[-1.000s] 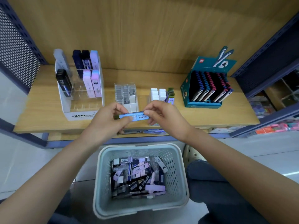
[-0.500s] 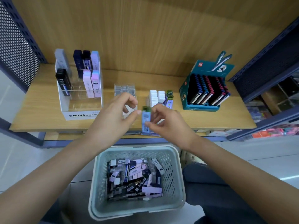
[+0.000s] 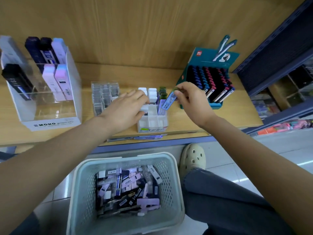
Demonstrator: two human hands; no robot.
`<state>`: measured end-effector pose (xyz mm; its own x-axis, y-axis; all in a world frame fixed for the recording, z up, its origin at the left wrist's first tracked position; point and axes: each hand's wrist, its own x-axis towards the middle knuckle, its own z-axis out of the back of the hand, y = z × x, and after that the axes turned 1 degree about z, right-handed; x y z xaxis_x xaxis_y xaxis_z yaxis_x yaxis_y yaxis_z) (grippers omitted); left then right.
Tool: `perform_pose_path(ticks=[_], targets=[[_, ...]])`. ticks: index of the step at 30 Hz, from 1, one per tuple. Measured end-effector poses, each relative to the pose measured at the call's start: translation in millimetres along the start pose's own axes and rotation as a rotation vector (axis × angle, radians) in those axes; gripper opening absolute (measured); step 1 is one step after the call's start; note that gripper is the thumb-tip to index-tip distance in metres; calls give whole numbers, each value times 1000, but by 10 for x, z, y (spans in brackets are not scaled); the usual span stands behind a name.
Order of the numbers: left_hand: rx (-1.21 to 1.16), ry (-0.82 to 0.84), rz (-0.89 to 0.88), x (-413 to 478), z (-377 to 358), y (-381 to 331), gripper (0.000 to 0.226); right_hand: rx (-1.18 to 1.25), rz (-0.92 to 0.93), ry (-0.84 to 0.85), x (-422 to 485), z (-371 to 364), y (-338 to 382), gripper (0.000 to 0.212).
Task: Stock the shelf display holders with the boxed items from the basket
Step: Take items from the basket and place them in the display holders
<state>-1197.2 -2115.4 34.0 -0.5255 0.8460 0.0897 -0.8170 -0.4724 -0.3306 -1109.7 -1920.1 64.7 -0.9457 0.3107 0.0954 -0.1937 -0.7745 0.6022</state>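
Over the white divided holder (image 3: 152, 123) at the front of the wooden shelf (image 3: 132, 77), the right hand (image 3: 194, 102) pinches the upper end of a slim blue box (image 3: 167, 102) between thumb and fingertips. The box lies aslant. Its lower end points down and left, at or just inside the holder's right-hand column, and its upper end leans back toward the right hand. The coming move, I judge, is to stand it straighter and slide it down beside the boxes already filed there.

The left hand (image 3: 125, 109) rests on the holder's left side with fairly straight fingers touching the white boxes. It holds nothing I can make out and is probably steadying the holder. The right hand is the nearer one to the slot.

Below the shelf edge, on the tiled floor, the pale basket (image 3: 81, 184) is well stocked with boxed items — much remains to do. A MONO display (image 3: 50, 123) and a clear holder (image 3: 103, 97) stand to the left, and a teal carton (image 3: 211, 55) to the right.
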Motion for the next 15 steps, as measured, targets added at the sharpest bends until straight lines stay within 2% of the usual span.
perform_pose_path(ticks=[4,9,15], targets=[[-7,-15,-16,14,-41,52,23,-78,119,83,50,-97,-62,15],[-14,-32,-34,29,-61,71,23,-153,154,178,55,-202,-118,14],[-3,-47,-55,19,-85,87,21,-242,170,139,77,-263,-166,12]])
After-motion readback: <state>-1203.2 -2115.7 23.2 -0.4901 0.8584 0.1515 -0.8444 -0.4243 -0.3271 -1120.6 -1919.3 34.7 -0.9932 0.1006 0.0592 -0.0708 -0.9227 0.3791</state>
